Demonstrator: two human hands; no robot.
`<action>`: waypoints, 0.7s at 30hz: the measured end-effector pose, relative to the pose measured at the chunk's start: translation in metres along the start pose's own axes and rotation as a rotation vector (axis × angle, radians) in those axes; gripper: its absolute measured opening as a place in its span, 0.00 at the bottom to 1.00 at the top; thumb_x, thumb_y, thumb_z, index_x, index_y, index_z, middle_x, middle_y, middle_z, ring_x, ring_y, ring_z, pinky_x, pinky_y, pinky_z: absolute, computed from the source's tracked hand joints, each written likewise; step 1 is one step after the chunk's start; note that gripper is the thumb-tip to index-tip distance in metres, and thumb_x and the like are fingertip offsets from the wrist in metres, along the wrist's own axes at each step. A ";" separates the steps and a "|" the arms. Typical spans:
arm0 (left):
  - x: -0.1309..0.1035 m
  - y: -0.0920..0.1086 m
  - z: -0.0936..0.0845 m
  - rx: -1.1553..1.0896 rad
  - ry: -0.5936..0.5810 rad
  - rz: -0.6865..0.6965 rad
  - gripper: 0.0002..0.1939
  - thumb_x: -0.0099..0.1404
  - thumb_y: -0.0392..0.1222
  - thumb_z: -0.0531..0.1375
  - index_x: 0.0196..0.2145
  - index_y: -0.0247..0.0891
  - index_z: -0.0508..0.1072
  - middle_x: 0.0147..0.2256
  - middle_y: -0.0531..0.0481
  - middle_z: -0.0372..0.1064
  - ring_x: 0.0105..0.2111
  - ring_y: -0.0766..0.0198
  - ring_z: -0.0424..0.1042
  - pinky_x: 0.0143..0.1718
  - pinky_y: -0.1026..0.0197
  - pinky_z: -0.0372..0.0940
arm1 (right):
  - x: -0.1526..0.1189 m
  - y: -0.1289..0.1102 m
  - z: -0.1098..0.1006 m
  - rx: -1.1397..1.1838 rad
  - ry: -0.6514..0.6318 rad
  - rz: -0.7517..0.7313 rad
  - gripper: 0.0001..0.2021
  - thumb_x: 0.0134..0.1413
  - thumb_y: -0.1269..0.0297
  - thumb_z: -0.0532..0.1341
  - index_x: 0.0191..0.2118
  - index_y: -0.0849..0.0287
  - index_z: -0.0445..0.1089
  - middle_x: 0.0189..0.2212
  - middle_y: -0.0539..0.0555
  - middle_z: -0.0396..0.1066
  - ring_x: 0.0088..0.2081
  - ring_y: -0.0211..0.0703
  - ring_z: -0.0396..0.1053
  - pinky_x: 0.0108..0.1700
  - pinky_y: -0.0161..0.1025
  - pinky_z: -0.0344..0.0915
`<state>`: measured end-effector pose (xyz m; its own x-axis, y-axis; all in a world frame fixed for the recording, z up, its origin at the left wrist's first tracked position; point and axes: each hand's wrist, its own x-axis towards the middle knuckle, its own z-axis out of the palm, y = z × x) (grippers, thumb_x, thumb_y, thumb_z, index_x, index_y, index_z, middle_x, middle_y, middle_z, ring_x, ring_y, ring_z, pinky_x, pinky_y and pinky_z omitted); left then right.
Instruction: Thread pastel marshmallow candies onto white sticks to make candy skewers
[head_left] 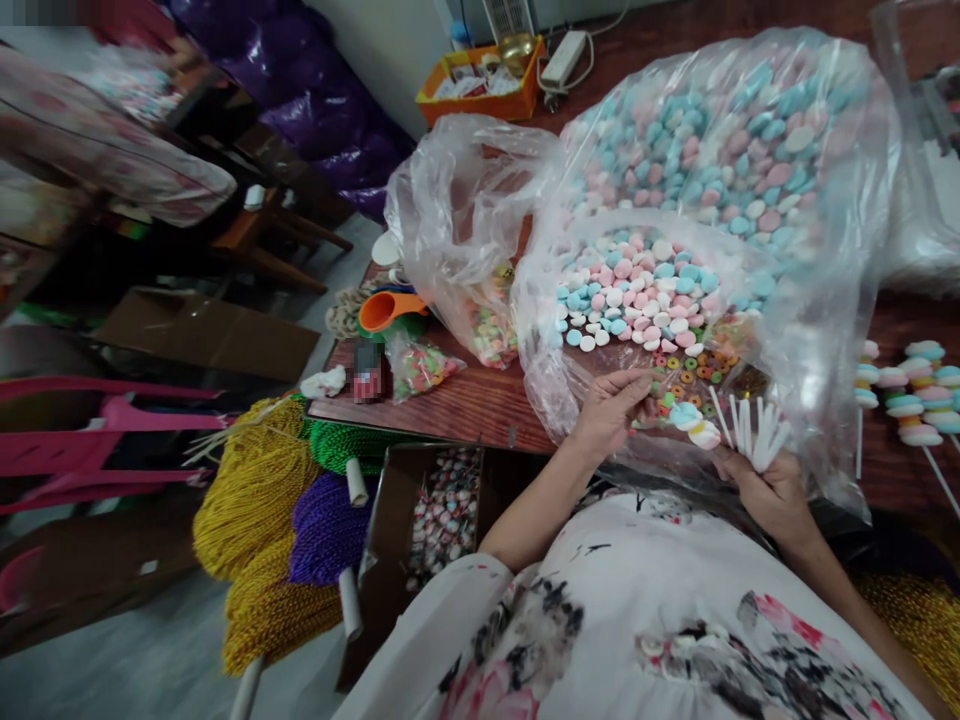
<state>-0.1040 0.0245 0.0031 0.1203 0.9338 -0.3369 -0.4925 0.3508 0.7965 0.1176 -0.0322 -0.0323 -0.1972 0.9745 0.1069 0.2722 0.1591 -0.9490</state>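
Observation:
My left hand is closed in a pinch at the near edge of a spread of small coloured rings. What its fingertips hold, if anything, is too small to make out. In my right hand is a bundle of white sticks, fanned upward. A short stack of pastel discs, blue and white with yellow between, juts from the fingers of that hand toward the left one. Beyond both hands, loose pink, blue and white discs spill from a large clear plastic bag.
Finished-looking disc stacks on sticks lie at the right. Left on the table are a smaller plastic bag, an orange scoop and a bag of rings. Below stand an open box and yellow cord bundles.

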 end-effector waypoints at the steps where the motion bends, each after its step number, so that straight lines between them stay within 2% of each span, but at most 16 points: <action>1: -0.001 -0.001 0.002 -0.051 0.036 -0.010 0.23 0.47 0.55 0.77 0.34 0.35 0.83 0.25 0.52 0.75 0.21 0.73 0.67 0.21 0.69 0.61 | 0.000 0.003 0.002 0.007 0.000 -0.005 0.16 0.66 0.63 0.60 0.25 0.57 0.65 0.20 0.46 0.61 0.22 0.35 0.59 0.27 0.34 0.58; 5: -0.004 -0.004 0.006 -0.084 0.084 0.006 0.22 0.46 0.55 0.77 0.34 0.36 0.84 0.30 0.51 0.77 0.24 0.71 0.70 0.25 0.66 0.68 | 0.002 0.006 0.003 -0.069 -0.011 -0.024 0.12 0.65 0.64 0.62 0.28 0.58 0.69 0.21 0.46 0.62 0.23 0.35 0.59 0.27 0.34 0.57; 9: -0.006 -0.011 0.006 -0.033 0.094 0.077 0.20 0.48 0.55 0.76 0.33 0.37 0.84 0.36 0.50 0.77 0.27 0.70 0.71 0.26 0.67 0.69 | 0.000 0.009 0.006 -0.049 0.019 0.019 0.11 0.64 0.63 0.62 0.30 0.58 0.71 0.21 0.46 0.63 0.24 0.36 0.60 0.28 0.35 0.58; 12: -0.006 -0.016 0.007 -0.111 0.102 0.050 0.21 0.47 0.54 0.77 0.33 0.37 0.83 0.31 0.51 0.76 0.25 0.71 0.70 0.24 0.69 0.66 | -0.005 0.013 0.016 0.023 0.076 0.047 0.13 0.64 0.62 0.62 0.27 0.58 0.69 0.21 0.46 0.62 0.23 0.35 0.59 0.27 0.36 0.58; 16: -0.007 -0.017 0.011 -0.245 0.093 -0.016 0.22 0.45 0.52 0.78 0.34 0.35 0.82 0.27 0.52 0.75 0.25 0.71 0.70 0.25 0.68 0.66 | -0.010 0.017 0.028 0.118 0.121 0.063 0.10 0.65 0.60 0.62 0.32 0.57 0.71 0.20 0.46 0.61 0.23 0.36 0.58 0.27 0.36 0.58; 21: -0.010 -0.021 0.015 -0.231 0.033 -0.079 0.27 0.42 0.56 0.79 0.33 0.33 0.81 0.30 0.50 0.75 0.28 0.67 0.72 0.30 0.63 0.70 | -0.014 0.015 0.019 -0.040 0.079 0.015 0.11 0.63 0.61 0.63 0.29 0.56 0.70 0.19 0.48 0.63 0.23 0.39 0.60 0.27 0.39 0.60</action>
<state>-0.0823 0.0092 -0.0028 0.1399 0.8997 -0.4134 -0.6671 0.3942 0.6322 0.1064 -0.0466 -0.0535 -0.1185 0.9860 0.1175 0.3126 0.1494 -0.9381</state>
